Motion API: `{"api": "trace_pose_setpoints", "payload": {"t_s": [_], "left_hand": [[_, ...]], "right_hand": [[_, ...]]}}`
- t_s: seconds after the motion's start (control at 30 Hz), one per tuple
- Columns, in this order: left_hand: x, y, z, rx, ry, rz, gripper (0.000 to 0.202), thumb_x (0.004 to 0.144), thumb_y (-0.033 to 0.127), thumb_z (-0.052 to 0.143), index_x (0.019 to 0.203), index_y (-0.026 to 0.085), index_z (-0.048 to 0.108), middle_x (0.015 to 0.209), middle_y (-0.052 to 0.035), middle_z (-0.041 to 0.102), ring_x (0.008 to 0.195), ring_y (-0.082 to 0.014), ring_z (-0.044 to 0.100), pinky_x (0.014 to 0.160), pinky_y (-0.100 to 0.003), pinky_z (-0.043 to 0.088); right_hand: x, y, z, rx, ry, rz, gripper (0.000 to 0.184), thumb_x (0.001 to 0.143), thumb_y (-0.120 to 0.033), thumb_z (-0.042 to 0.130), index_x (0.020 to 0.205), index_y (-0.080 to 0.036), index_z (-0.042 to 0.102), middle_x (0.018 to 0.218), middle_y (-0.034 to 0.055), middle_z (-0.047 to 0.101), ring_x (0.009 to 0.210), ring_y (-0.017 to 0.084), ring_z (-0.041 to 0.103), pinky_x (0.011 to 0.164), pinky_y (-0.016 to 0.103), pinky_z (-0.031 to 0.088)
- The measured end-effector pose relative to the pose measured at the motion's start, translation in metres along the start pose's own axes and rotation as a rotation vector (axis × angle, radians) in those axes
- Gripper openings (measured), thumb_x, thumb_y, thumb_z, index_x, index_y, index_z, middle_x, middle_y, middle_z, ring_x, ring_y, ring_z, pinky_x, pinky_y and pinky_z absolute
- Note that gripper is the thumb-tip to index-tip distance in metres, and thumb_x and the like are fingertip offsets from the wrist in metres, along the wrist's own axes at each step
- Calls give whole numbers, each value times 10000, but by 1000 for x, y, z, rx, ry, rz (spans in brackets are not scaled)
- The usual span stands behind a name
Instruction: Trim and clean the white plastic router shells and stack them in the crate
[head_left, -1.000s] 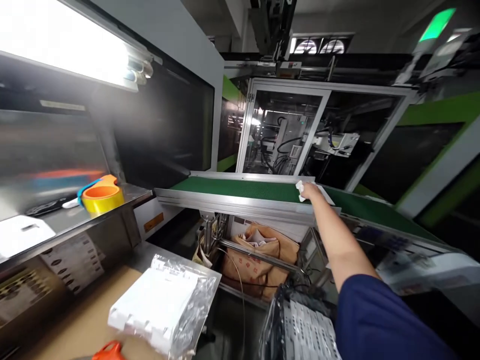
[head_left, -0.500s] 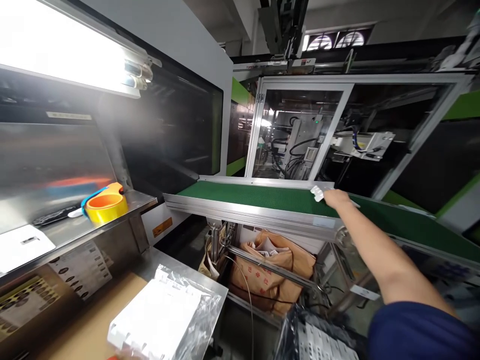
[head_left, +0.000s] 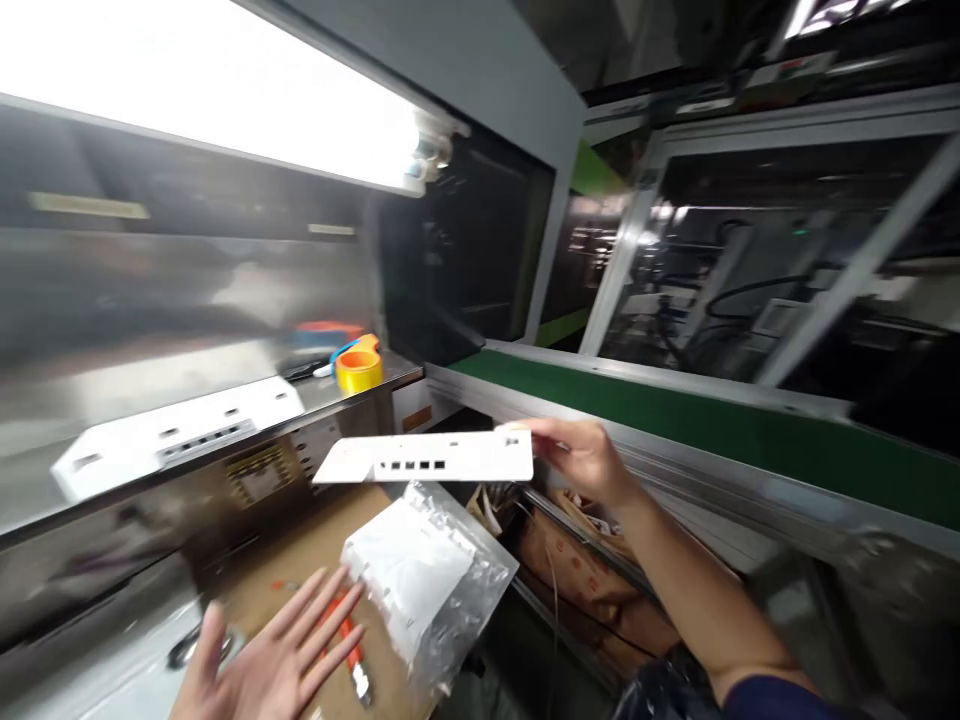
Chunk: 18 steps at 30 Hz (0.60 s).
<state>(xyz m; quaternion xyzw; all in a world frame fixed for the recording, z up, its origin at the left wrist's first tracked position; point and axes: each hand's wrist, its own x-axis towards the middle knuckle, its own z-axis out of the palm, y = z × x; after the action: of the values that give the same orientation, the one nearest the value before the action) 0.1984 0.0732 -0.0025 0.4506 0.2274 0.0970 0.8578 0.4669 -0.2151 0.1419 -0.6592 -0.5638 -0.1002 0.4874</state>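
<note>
My right hand [head_left: 581,455] grips the right end of a white plastic housing [head_left: 420,457], a long panel with a row of small square port openings, held up in the air. My left hand [head_left: 274,650] is at the lower left, palm up and fingers spread. Behind its fingers shows an orange-handled tool [head_left: 352,650] with a metal tip; whether the fingers touch it I cannot tell. Under the raised housing, a white part in a clear plastic bag [head_left: 420,560] rests on the brown cardboard surface [head_left: 262,570].
On the metal shelf stand another white housing [head_left: 180,435] and a yellow tape roll [head_left: 358,373]. A green conveyor belt [head_left: 675,420] runs along the right. Below it are brown paper sacks [head_left: 562,570]. A bright lamp [head_left: 225,100] hangs over the shelf.
My right hand has left the conveyor and now holds the white housing over the bench. My left hand has come into view with fingers spread. The view has turned left.
</note>
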Motion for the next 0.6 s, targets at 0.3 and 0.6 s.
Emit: {"api": "trace_pose_setpoints", "payload": {"t_s": [0.3,0.6], "left_hand": [[-87,41,-44,-696,32,142,558,1012,523,458,1383,133,603,1238,-177,734,1027,-371,756,790,-494,668],[-140,40,-45,-750,75,136,597,901,638,592,1326,224,659,1142,-125,786,983,-334,773,696,-426,669]], "right_hand": [[-5,9,175,666,-375,142,212,929,-440,715,1113,-375,800,1149,-28,784,1153,264,730,1087,461,566],[-14,8,241,770,-293,110,287,969,-287,661,1218,-390,760,1237,-28,758,1202,262,705,1106,453,548]]}}
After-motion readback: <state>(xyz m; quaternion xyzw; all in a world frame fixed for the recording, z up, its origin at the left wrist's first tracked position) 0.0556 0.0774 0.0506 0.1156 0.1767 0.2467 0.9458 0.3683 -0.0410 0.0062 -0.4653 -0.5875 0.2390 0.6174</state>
